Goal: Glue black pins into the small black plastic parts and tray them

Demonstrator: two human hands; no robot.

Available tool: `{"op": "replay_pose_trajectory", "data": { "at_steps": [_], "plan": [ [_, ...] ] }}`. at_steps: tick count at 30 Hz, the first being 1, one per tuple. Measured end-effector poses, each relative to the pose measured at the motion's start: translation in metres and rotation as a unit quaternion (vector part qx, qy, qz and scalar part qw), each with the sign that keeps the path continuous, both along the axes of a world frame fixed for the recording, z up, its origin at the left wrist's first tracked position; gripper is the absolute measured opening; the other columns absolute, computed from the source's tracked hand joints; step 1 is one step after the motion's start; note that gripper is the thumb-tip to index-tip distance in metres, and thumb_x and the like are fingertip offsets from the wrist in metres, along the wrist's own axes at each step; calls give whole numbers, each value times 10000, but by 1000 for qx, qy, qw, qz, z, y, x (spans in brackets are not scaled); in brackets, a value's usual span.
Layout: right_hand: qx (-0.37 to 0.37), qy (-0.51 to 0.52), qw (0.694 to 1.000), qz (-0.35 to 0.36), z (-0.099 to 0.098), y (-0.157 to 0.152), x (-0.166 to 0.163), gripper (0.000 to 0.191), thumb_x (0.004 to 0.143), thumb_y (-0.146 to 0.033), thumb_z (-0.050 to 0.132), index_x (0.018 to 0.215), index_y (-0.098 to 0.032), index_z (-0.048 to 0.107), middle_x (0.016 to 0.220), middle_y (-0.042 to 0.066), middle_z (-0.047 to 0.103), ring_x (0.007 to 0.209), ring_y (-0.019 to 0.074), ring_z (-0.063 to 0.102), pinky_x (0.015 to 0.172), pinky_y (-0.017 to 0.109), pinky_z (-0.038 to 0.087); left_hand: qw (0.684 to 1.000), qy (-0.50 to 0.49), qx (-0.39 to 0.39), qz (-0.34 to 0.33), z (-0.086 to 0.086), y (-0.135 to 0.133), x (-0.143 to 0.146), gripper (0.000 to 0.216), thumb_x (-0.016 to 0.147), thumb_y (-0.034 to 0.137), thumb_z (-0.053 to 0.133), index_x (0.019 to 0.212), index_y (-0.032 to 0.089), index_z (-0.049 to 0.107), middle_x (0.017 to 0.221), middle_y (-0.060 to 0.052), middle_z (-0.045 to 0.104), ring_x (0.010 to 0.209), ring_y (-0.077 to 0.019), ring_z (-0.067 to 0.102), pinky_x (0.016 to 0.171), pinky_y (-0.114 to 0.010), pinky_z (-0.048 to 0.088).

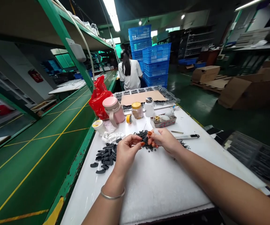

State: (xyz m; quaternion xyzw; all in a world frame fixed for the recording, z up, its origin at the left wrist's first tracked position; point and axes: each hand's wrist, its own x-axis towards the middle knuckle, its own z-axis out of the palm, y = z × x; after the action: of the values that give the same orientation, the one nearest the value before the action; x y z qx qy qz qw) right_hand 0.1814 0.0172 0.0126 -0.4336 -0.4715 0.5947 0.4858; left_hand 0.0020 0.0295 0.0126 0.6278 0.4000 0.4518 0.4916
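My left hand (127, 150) is closed in a pinch, its fingertips around a small black plastic part (144, 139). Close beside it, my right hand (164, 141) has its fingers curled around a whitish translucent tube-like piece (153, 125), whose kind I cannot make out. Both hands meet over a heap of tiny black round parts (152, 147) on the white table (163, 187). To the left of my left hand lies a loose pile of curved black plastic pieces (106, 157).
Behind the hands stand a pink mug (117, 112), yellow-lidded jar (137, 111), white pump bottle (149, 108) and small tray (165, 122). A white-handled tool (187, 137) lies right. A green conveyor (43, 147) runs left. A person (131, 73) sits ahead beside blue crates (156, 65).
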Motion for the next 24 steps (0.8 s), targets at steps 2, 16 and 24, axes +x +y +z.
{"op": "replay_pose_trajectory", "data": {
  "at_steps": [2, 16, 24],
  "plan": [
    [-32, 23, 998, 46, 0, 1, 2, 419, 738, -526, 689, 744, -119, 589, 657, 47, 645, 495, 78, 519, 419, 167, 334, 998, 43, 44, 0, 1, -3, 0, 138, 717, 241, 741, 801, 159, 669, 732, -18, 652, 666, -128, 596, 607, -205, 484],
    [-18, 83, 994, 72, 13, 12, 27, 349, 607, -166, 750, 938, -110, 652, 703, 27, 644, 535, 86, 550, 481, 177, 414, 967, 146, 202, 49, 2, 7, -9, 228, 783, 368, 665, 943, 207, 683, 936, -40, 675, 821, -186, 645, 681, -267, 555],
    [141, 69, 966, -206, 78, -53, 151, 298, 655, -215, 773, 884, -140, 598, 672, -12, 612, 581, 94, 582, 500, 171, 455, 967, 205, 100, 111, -5, 24, -16, 386, 695, 479, 695, 976, 213, 697, 936, -40, 702, 810, -249, 668, 695, -313, 530]
  ]
}}
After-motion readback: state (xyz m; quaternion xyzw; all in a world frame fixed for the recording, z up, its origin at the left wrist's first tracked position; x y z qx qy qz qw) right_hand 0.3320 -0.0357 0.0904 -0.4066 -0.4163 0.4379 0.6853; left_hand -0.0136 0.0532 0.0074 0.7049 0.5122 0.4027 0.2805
